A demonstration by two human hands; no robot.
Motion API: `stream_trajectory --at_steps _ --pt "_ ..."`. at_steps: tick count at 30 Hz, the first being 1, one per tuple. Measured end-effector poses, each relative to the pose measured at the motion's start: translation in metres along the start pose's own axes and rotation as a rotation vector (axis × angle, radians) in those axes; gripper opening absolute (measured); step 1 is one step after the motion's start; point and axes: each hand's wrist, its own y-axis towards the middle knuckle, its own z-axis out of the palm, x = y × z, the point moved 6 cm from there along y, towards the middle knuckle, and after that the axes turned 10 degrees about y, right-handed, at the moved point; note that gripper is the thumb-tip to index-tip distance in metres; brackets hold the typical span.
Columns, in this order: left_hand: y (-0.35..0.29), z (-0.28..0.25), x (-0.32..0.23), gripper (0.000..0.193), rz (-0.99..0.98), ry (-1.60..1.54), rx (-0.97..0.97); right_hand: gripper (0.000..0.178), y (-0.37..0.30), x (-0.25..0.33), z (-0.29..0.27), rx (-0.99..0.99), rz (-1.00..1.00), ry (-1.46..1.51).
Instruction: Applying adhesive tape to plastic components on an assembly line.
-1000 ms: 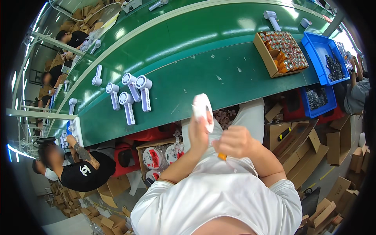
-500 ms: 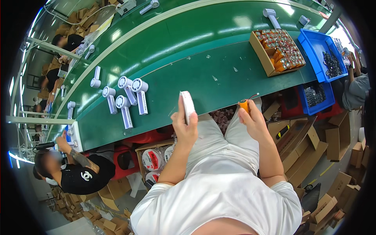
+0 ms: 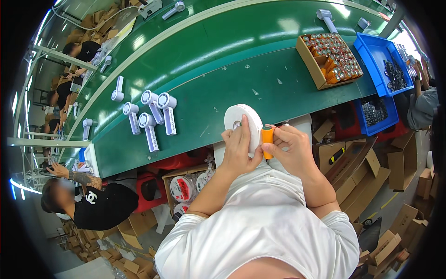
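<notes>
My left hand (image 3: pixel 236 153) is closed around a white roll of tape (image 3: pixel 251 120), its fingers lying over the roll's flat side near the centre hole. In my right hand (image 3: pixel 295 148) an orange cylindrical battery (image 3: pixel 267 137) is pinched between thumb and fingers, roughly upright. The battery is close against the right edge of the roll; whether they touch I cannot tell. Thin leads show near the battery's top, partly hidden by the fingers. Both hands are above my lap, at the near edge of the green workbench (image 3: pixel 200 118).
Several white handheld fans (image 3: pixel 147 125) lie on the bench at left. At right stand a cardboard box (image 3: pixel 320 83) of orange batteries and two blue bins (image 3: pixel 378 88) with small dark parts. A co-worker (image 3: pixel 104 204) sits at left; open cartons (image 3: pixel 357 186) are at lower right.
My hands have come together, the right one moving left with the battery to the roll. The roll has turned from edge-on to show its flat side. Fans on the far belt have shifted slightly.
</notes>
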Motion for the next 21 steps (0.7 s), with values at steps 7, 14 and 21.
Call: stream_trajectory --at_steps 7,14,21 --pt "-0.001 0.005 0.000 0.085 0.077 0.099 0.070 0.029 0.006 -0.008 -0.002 -0.007 0.024 -0.040" --pt "0.005 0.000 -0.011 0.083 0.201 0.320 0.082 0.027 0.005 -0.007 -0.004 -0.060 -0.008 -0.138" --pt "0.007 -0.013 -0.004 0.085 0.042 0.269 0.079 0.023 0.004 -0.014 -0.010 -0.118 0.035 0.339"
